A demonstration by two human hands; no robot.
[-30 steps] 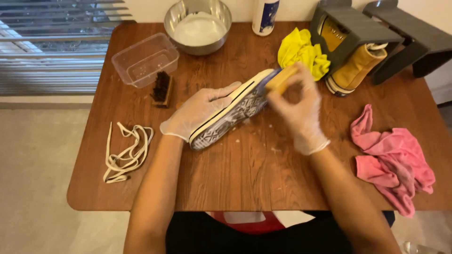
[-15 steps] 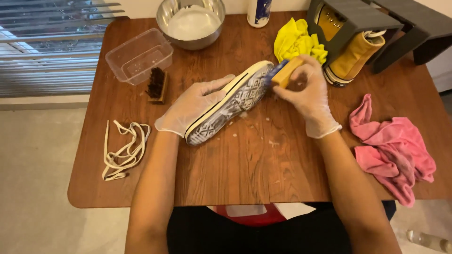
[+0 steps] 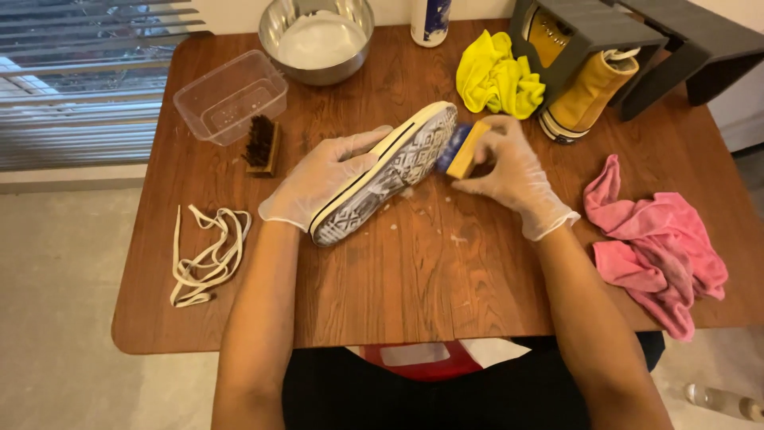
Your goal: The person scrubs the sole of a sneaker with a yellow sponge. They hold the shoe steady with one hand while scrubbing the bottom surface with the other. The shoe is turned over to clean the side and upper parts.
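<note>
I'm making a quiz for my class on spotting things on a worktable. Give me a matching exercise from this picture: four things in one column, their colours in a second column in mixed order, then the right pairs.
Things:
1. crumpled cloth beside the bottle
2. cloth at the table's right edge
3. loose laces
4. bowl at the far edge

Colours:
A. silver metal
B. pink
C. cream white
D. yellow

Pairs: 1-D, 2-B, 3-C, 4-A
</note>
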